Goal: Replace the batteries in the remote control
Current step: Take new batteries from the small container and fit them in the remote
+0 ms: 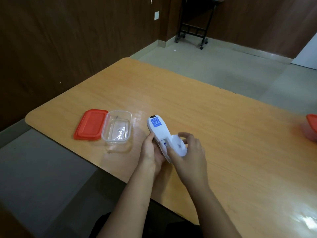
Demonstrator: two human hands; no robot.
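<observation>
A white remote control [157, 128] lies back side up in my left hand [151, 152], a blue label near its far end. My left hand grips its near half from the left side, just above the wooden table [223, 134]. The battery compartment [164, 143] is uncovered and a battery with a blue mark shows inside. My right hand [190, 152] holds the white battery cover [179, 145], lifted off to the right of the compartment, thumb resting at the compartment's edge.
A clear plastic container [117, 128] stands left of the remote, with its red lid [91, 124] lying beside it. Another red-lidded container [312, 128] sits at the table's right edge. A black wheeled stand [193, 31] is on the floor beyond.
</observation>
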